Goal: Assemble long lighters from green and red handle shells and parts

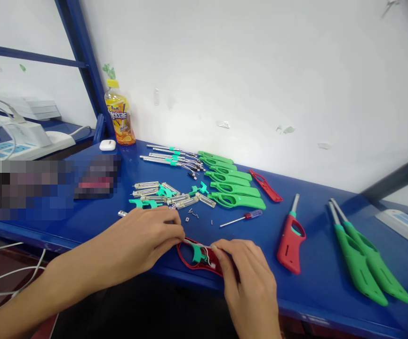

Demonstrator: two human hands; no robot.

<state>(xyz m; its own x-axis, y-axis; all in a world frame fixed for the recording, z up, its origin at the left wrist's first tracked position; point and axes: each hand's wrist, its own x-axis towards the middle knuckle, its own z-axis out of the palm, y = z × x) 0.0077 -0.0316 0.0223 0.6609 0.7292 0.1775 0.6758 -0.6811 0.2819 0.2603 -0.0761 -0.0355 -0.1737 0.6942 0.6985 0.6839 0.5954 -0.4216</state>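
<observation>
An opened red gas lighter (186,262) lies at the table's front edge, its inside facing up. A green trigger (197,253) and white wires (208,258) show within the casing. My left hand (152,235) is closed round the lighter's front end, with a metal tube tip (122,213) poking out beyond it. What its fingertips pinch is partly hidden. My right hand (248,278) grips the handle end, thumb and fingers at the wires along the upper edge. Just behind lie small screws (194,214) and a screwdriver (242,218) with a red and purple handle.
Behind are clear fuel tanks (186,202), metal tubes with wires (168,160), green casing halves (234,181) and a red half (265,185). Rightward lie a red lighter (291,242) and two green lighters (362,259). A drink bottle (119,115) and white case (107,145) stand back left.
</observation>
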